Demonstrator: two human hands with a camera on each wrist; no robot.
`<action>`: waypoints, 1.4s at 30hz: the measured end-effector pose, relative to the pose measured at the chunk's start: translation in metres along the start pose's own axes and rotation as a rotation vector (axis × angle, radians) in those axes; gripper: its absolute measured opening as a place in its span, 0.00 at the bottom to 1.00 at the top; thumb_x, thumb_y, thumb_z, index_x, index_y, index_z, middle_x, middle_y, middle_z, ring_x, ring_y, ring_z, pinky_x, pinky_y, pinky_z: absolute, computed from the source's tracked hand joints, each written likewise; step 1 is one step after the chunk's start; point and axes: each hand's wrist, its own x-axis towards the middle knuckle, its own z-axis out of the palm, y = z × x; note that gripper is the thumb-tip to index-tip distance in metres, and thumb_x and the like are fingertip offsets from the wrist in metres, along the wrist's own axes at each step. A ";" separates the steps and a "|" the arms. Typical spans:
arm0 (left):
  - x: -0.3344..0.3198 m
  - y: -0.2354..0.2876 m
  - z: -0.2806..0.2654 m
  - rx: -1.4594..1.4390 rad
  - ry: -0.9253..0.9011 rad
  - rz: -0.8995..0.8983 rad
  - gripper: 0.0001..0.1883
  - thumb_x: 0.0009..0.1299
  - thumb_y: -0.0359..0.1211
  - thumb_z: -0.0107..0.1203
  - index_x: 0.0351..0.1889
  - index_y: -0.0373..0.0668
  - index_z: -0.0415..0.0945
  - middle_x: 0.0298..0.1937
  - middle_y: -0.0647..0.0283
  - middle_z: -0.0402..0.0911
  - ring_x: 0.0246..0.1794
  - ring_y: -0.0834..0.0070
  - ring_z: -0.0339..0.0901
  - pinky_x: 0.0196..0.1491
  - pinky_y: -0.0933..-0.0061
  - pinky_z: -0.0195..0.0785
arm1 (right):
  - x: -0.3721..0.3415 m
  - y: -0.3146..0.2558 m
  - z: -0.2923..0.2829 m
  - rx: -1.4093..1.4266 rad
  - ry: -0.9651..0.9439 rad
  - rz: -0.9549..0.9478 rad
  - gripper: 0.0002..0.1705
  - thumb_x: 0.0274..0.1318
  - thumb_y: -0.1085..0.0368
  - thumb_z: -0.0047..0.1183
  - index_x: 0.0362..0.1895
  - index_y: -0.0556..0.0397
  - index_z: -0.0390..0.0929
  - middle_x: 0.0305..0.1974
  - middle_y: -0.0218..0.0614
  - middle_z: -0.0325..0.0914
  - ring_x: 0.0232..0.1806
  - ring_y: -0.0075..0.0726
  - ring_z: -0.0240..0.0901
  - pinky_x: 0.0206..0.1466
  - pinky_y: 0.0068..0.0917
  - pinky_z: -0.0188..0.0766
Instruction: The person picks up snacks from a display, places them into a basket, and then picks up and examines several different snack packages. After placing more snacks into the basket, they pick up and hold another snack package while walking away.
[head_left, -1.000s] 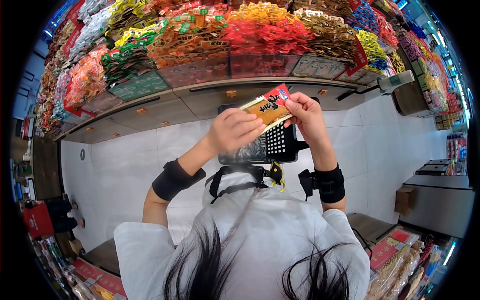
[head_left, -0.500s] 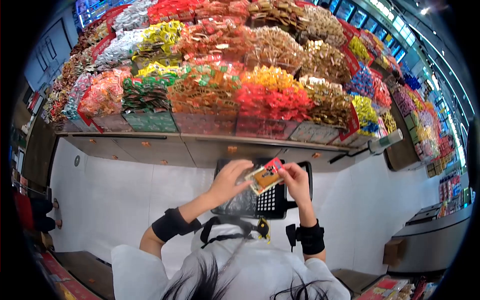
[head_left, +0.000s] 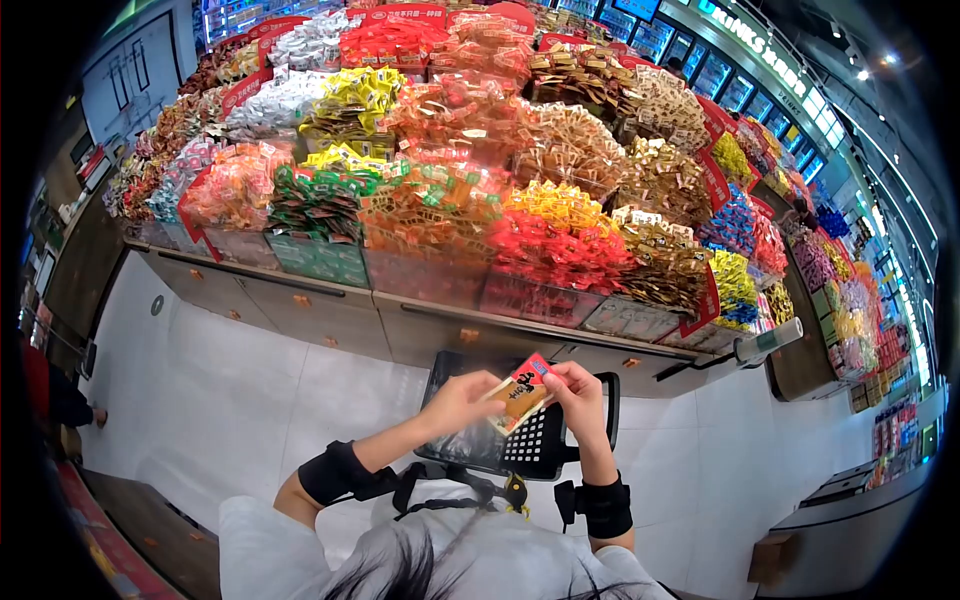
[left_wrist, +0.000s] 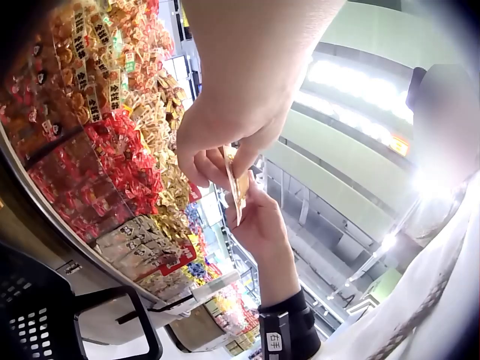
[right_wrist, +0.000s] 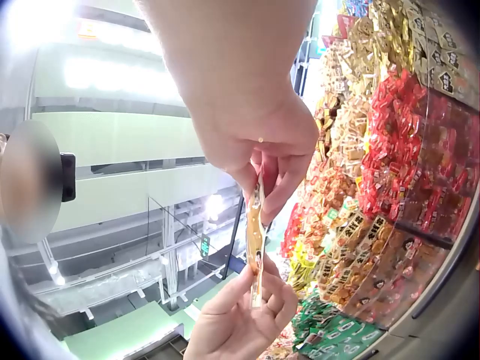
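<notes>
Head view — 1 packet above black basket, red sachets in bin.

The packet (seen nearly edge-on) is pinched by the left hand and held by the right hand; beyond it, red-wrapped pieces are heaped.

There are two bare hands, one left hand and one right hand, and between them is one flat packet. Two black wrist straps can be seen, one for each arm. Below the packet is one black basket. At centre right there is one roll, and at left one round floor cover. I count six orange handles across the middle. The wrapped snacks are too many for counting.
</notes>
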 end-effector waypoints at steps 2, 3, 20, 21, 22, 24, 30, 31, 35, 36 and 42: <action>0.000 -0.001 0.001 -0.013 -0.013 0.010 0.11 0.62 0.25 0.54 0.42 0.36 0.68 0.40 0.67 0.75 0.40 0.85 0.71 0.44 0.82 0.64 | -0.001 0.002 -0.001 0.024 0.002 0.008 0.07 0.54 0.66 0.50 0.33 0.58 0.73 0.27 0.29 0.77 0.25 0.15 0.69 0.27 0.13 0.65; 0.000 -0.001 0.001 -0.019 -0.020 0.014 0.11 0.62 0.25 0.54 0.42 0.37 0.68 0.40 0.67 0.75 0.41 0.85 0.71 0.45 0.82 0.64 | 0.000 0.001 -0.002 0.022 0.003 0.007 0.07 0.54 0.66 0.51 0.33 0.58 0.73 0.26 0.28 0.76 0.24 0.15 0.68 0.27 0.13 0.65; -0.001 -0.004 0.011 0.033 0.023 -0.007 0.11 0.60 0.27 0.57 0.39 0.38 0.69 0.37 0.68 0.76 0.38 0.85 0.71 0.43 0.81 0.64 | 0.002 0.008 -0.005 0.131 -0.078 0.078 0.10 0.51 0.68 0.53 0.38 0.58 0.73 0.28 0.29 0.76 0.26 0.17 0.70 0.29 0.14 0.68; 0.000 -0.005 0.011 0.036 0.044 0.006 0.12 0.60 0.28 0.57 0.39 0.38 0.69 0.37 0.67 0.76 0.39 0.84 0.72 0.43 0.80 0.64 | 0.002 0.007 -0.003 0.159 -0.100 0.083 0.11 0.51 0.68 0.53 0.40 0.58 0.73 0.30 0.30 0.75 0.28 0.18 0.70 0.30 0.15 0.68; 0.000 -0.005 0.012 0.021 0.095 0.015 0.12 0.60 0.28 0.57 0.39 0.38 0.69 0.37 0.67 0.76 0.38 0.84 0.72 0.43 0.80 0.64 | 0.001 0.005 0.002 0.186 -0.123 0.088 0.13 0.51 0.68 0.53 0.41 0.58 0.72 0.32 0.30 0.75 0.29 0.19 0.71 0.31 0.15 0.68; -0.001 0.003 0.016 -0.013 0.197 0.032 0.12 0.60 0.28 0.57 0.39 0.38 0.69 0.38 0.67 0.76 0.38 0.85 0.71 0.42 0.81 0.64 | 0.001 0.011 0.001 0.207 -0.219 0.101 0.17 0.51 0.70 0.52 0.47 0.59 0.70 0.37 0.31 0.75 0.35 0.21 0.71 0.37 0.18 0.68; 0.001 -0.003 0.016 -0.027 0.230 0.023 0.12 0.62 0.29 0.55 0.41 0.37 0.69 0.39 0.68 0.75 0.39 0.86 0.71 0.41 0.82 0.65 | 0.007 0.024 0.005 0.186 -0.268 0.152 0.17 0.50 0.71 0.52 0.46 0.60 0.70 0.38 0.31 0.75 0.38 0.21 0.70 0.42 0.20 0.68; 0.002 -0.006 0.015 -0.037 0.232 0.012 0.12 0.62 0.29 0.55 0.42 0.37 0.69 0.39 0.68 0.75 0.39 0.86 0.71 0.41 0.82 0.65 | 0.008 0.026 0.004 0.171 -0.276 0.152 0.17 0.50 0.71 0.52 0.46 0.60 0.71 0.38 0.31 0.75 0.38 0.21 0.70 0.42 0.20 0.67; 0.003 -0.012 0.017 -0.091 0.238 -0.017 0.15 0.64 0.30 0.52 0.48 0.36 0.68 0.41 0.67 0.75 0.42 0.85 0.70 0.43 0.81 0.64 | 0.008 0.034 -0.002 0.191 -0.345 0.257 0.16 0.51 0.71 0.52 0.46 0.60 0.71 0.39 0.30 0.75 0.39 0.19 0.69 0.44 0.19 0.66; 0.004 -0.012 0.021 -0.119 0.249 -0.031 0.16 0.64 0.30 0.52 0.49 0.36 0.68 0.42 0.67 0.75 0.42 0.85 0.70 0.43 0.80 0.64 | 0.007 0.033 -0.003 0.208 -0.335 0.267 0.16 0.51 0.70 0.52 0.45 0.60 0.71 0.38 0.30 0.75 0.39 0.19 0.69 0.43 0.19 0.65; 0.014 -0.043 0.029 -0.085 0.242 -0.015 0.17 0.65 0.30 0.51 0.52 0.36 0.67 0.43 0.66 0.75 0.43 0.83 0.71 0.44 0.80 0.65 | 0.006 0.054 -0.023 0.283 -0.359 0.336 0.16 0.52 0.67 0.52 0.45 0.59 0.71 0.37 0.28 0.74 0.37 0.18 0.68 0.41 0.18 0.65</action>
